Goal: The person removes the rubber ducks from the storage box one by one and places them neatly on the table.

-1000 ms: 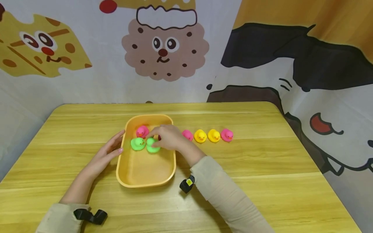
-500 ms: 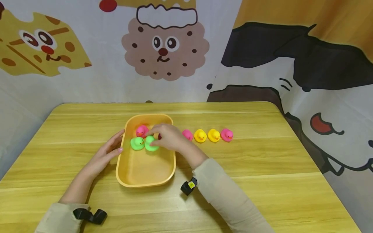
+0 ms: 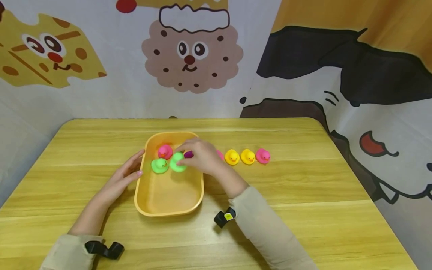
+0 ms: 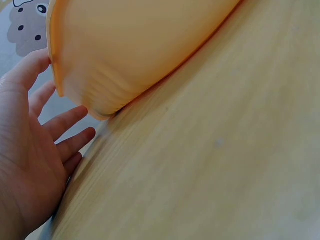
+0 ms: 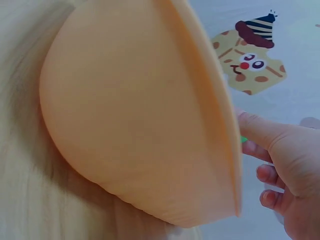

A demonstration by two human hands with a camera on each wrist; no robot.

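Observation:
A yellow-orange plastic bin (image 3: 168, 195) stands on the table. My left hand (image 3: 125, 175) rests its fingertips on the bin's left side; in the left wrist view the hand (image 4: 37, 135) has its fingers extended. Over the bin, my right hand (image 3: 202, 155) pinches a green rubber duck (image 3: 177, 162) between thumb and fingers. Below it in the bin sit a pink duck (image 3: 164, 152) and another green duck (image 3: 159, 165). A purple patch (image 3: 188, 154) shows beneath the right fingers, mostly hidden. The right wrist view has the bin's wall (image 5: 135, 110) covering nearly all of the held duck.
Right of the bin a row of ducks lies on the wooden table (image 3: 287, 202): a pink one (image 3: 220, 154) partly behind the right hand, two yellow ducks (image 3: 231, 157) and a pink duck (image 3: 263, 156) at the end. A cartoon-printed cloth (image 3: 121, 75) hangs behind the table.
My right hand has lifted the green duck a little from among the others and drawn slightly right, uncovering more of the purple patch. The left hand and the bin stay put.

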